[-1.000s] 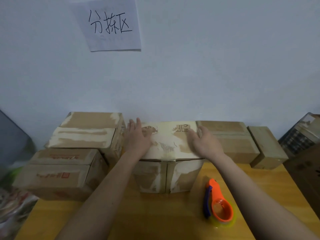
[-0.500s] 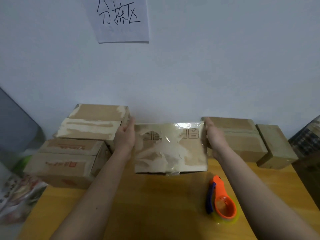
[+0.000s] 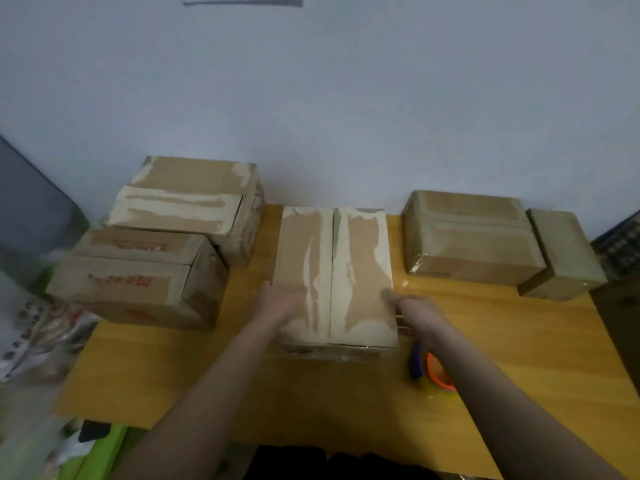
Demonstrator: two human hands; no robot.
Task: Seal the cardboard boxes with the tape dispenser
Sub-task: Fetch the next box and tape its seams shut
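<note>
A worn cardboard box [image 3: 360, 265] lies in the middle of the wooden table [image 3: 502, 341], its top seam running away from me between pale torn strips. My left hand [image 3: 282, 303] rests flat on the near left part of its top. At the box's near right edge, my right hand [image 3: 415, 311] holds on with the thumb on top and the fingers down the side. The orange tape dispenser [image 3: 433, 372] with a blue handle lies on the table just right of the box, partly hidden by my right forearm.
Two cardboard boxes [image 3: 187, 199] [image 3: 131, 282] stand at the left, and two taped ones [image 3: 471, 237] [image 3: 561, 254] at the back right against the wall. Plastic bags [image 3: 41, 334] hang off the table's left side. Dark objects [image 3: 620, 244] sit at the right edge.
Both hands lifted the middle box, turned it and set it down lengthwise with the seam side up. The hands shifted to its near corners. The view tilted downward.
</note>
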